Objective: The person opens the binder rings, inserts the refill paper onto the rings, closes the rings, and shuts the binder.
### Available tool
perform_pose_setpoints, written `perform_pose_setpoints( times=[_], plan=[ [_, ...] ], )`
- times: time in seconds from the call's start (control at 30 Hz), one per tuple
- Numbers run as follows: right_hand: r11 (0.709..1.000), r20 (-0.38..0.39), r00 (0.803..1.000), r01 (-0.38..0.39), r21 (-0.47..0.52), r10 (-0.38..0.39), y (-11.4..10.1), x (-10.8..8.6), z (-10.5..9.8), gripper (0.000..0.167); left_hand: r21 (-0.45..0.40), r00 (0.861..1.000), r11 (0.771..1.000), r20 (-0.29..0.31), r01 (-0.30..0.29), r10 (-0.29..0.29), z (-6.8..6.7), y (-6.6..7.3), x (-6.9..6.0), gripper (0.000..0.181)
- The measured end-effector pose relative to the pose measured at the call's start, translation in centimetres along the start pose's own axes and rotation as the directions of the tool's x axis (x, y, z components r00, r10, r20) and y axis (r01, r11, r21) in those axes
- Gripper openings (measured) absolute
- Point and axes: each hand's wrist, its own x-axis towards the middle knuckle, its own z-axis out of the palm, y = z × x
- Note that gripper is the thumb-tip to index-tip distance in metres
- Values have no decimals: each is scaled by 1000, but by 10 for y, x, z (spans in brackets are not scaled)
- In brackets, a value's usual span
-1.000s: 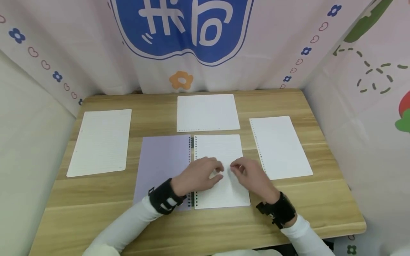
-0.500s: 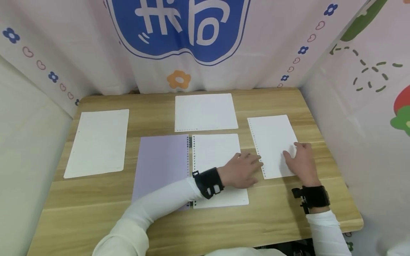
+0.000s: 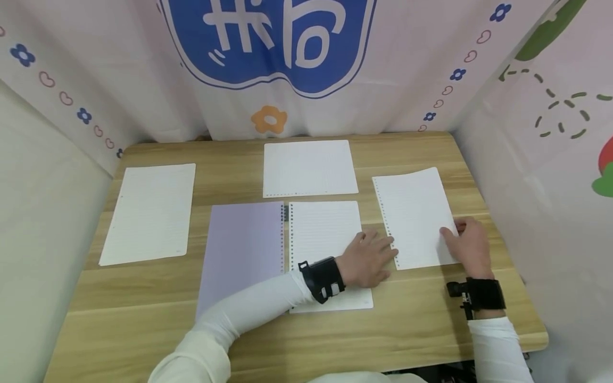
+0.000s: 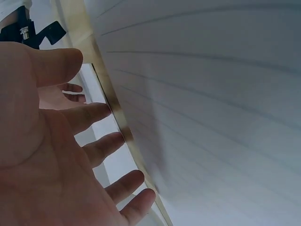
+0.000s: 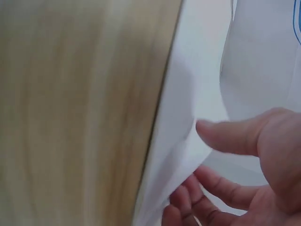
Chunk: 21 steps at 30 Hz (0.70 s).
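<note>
My right hand pinches the right edge of a loose-leaf sheet at the right, thumb above and fingers under it. That edge lifts off the table, and in the right wrist view the sheet bends upward by the thumb. My left hand lies palm down with fingers spread across the right page of an open ring-binder notebook. Its fingertips reach the sheet's punched left edge. In the left wrist view the fingers of the left hand are extended; the lined page is beside them.
Another loose sheet lies sideways behind the notebook, and one more sheet lies at the left. All rest on a wooden table, with fabric curtains round its back and sides.
Both hands have moved right from above the notebook page. The left hand came to the right sheet's punched edge. The right hand took hold of that sheet's right edge and raised it slightly.
</note>
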Motion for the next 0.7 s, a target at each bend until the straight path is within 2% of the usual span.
perform_pose_setpoints(
  times=[0.17, 0.33, 0.43, 0.6, 0.67, 0.7],
  plan=[
    [1000, -12, 1000, -4, 20, 4, 15, 7, -11, 45, -3, 1000, 1000, -25, -2, 2, -6, -1, -3, 58],
    [999, 55, 998, -9, 37, 7, 23, 10, -22, 52, 1, 1000, 1000, -25, -10, 10, -8, -2, -3, 58],
    [998, 105, 994, -36, 59, 30, 26, 11, -26, 58, -30, 1000, 999, -3, -11, 11, -9, -4, -3, 58],
    [992, 136, 990, -56, 116, 40, 32, 8, -29, 62, -176, 1000, 984, 21, -8, 12, -6, -10, 0, 56],
    [985, 136, 990, -63, 161, 41, 34, 6, -30, 62, -273, 1000, 962, 16, 18, -14, -6, -12, 2, 57],
    [979, 138, 989, -74, 189, 48, 35, 4, -31, 64, -329, 999, 944, 14, 35, -32, -6, -14, 3, 57]
  ],
)
